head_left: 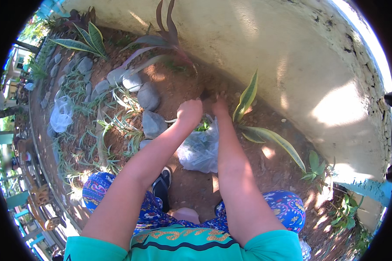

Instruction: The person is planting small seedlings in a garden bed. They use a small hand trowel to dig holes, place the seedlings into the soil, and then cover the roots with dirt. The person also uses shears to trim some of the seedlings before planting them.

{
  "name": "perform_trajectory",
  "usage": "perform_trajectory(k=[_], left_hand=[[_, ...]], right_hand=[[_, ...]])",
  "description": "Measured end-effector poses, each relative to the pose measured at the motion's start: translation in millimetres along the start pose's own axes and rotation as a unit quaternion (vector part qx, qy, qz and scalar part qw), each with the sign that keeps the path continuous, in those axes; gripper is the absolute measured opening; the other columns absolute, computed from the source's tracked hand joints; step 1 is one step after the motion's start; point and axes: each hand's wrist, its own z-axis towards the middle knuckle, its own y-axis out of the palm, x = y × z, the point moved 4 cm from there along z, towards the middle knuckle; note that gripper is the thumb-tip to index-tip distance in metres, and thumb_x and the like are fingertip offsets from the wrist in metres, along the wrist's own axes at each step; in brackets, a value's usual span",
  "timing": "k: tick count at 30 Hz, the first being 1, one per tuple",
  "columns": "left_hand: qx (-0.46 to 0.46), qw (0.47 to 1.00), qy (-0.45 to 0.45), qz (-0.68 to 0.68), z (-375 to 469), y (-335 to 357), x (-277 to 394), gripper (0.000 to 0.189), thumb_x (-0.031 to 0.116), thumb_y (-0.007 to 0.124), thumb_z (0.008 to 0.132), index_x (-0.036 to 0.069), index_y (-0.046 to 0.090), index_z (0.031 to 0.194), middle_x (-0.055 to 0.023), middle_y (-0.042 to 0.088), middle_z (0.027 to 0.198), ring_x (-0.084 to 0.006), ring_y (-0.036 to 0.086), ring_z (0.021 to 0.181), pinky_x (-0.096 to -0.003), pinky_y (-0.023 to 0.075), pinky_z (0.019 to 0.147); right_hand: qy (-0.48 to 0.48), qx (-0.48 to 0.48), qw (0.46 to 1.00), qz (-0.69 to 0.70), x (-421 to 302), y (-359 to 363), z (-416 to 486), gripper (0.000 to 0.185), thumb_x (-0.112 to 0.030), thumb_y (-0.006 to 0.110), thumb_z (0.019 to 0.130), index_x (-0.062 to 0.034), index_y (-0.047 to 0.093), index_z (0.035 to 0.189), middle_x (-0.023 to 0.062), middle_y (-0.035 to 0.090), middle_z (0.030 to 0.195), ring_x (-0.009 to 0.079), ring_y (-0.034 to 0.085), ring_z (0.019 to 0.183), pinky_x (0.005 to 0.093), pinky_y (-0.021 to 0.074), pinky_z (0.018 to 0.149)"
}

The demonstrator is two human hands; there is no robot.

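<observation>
My left hand (190,112) is curled into a fist low over brown soil (186,86); whatever its fingers may hold is hidden. A thin pale curved piece (171,121) shows beside that wrist, and I cannot tell what it belongs to. My right hand (220,103) has its fingers at the soil, apart, with nothing seen in them. Between and beyond both hands lies a dark hollow (208,94) in the ground. Below them rests a clear plastic bag (199,153) with green leaves (202,125) at its mouth. A snake plant (246,98) grows right of my right hand.
A plastered wall (264,49) rises along the far and right side. Stones (148,96) border spider plants (127,125) on the left, where another plastic bag (61,114) lies. A purple-leaved plant (173,42) leans near the wall. My sandalled foot (162,186) is below.
</observation>
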Motion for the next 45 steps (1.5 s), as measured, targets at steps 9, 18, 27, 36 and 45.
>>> perform_trajectory(k=[9, 18, 27, 36, 45], left_hand=[[0.002, 0.999, 0.028, -0.037, 12, 0, -34, 0.030, 0.023, 0.046, 0.091, 0.003, 0.068, 0.090, -0.0215, 0.067, 0.090, -0.0342, 0.066, 0.087, -0.0438, 0.0527, 0.075], [0.002, 0.992, 0.107, 0.067, 13, -70, 32, 0.021, 0.020, 0.056, 0.082, 0.004, 0.070, 0.088, -0.0186, 0.068, 0.092, -0.0326, 0.067, 0.089, -0.0423, 0.0532, 0.076], [-0.127, 0.972, 0.061, 0.187, 69, -117, 60, 0.029, 0.023, 0.063, 0.080, 0.009, 0.069, 0.106, -0.0112, 0.068, 0.107, -0.0282, 0.065, 0.100, -0.0391, 0.0521, 0.079], [-0.100, 0.979, 0.111, 0.138, 92, -85, 91, 0.028, 0.019, 0.058, 0.083, 0.010, 0.069, 0.107, -0.0099, 0.065, 0.115, -0.0290, 0.062, 0.106, -0.0401, 0.0500, 0.083], [-0.076, 0.991, 0.041, 0.103, 88, -44, 82, 0.030, 0.014, 0.053, 0.084, 0.010, 0.069, 0.108, -0.0131, 0.066, 0.111, -0.0297, 0.062, 0.105, -0.0385, 0.0502, 0.085]], right_hand=[[-0.019, 0.031, 0.999, -0.019, 3, 5, -1, 0.063, -0.008, 0.061, 0.079, -0.0024, 0.038, 0.138, 0.0210, 0.017, 0.152, 0.0358, 0.017, 0.140, 0.0452, 0.0221, 0.113], [0.045, 0.179, 0.968, 0.170, 6, 0, -6, 0.071, 0.005, 0.047, 0.074, -0.0006, 0.029, 0.143, 0.0229, 0.028, 0.147, 0.0325, 0.028, 0.137, 0.0353, 0.0259, 0.111], [0.054, 0.099, 0.977, 0.181, -15, -12, -21, 0.074, 0.009, 0.040, 0.075, 0.0002, 0.020, 0.145, 0.0211, 0.009, 0.153, 0.0309, 0.012, 0.142, 0.0355, 0.0119, 0.117], [0.028, 0.095, 0.982, 0.158, 1, -9, -14, 0.072, 0.008, 0.040, 0.078, -0.0018, 0.019, 0.146, 0.0187, 0.007, 0.154, 0.0299, 0.009, 0.143, 0.0365, 0.0100, 0.117], [0.056, 0.072, 0.988, 0.126, 16, -5, 14, 0.075, 0.010, 0.043, 0.076, -0.0037, 0.020, 0.146, 0.0197, 0.012, 0.153, 0.0322, 0.014, 0.142, 0.0387, 0.0143, 0.116]])
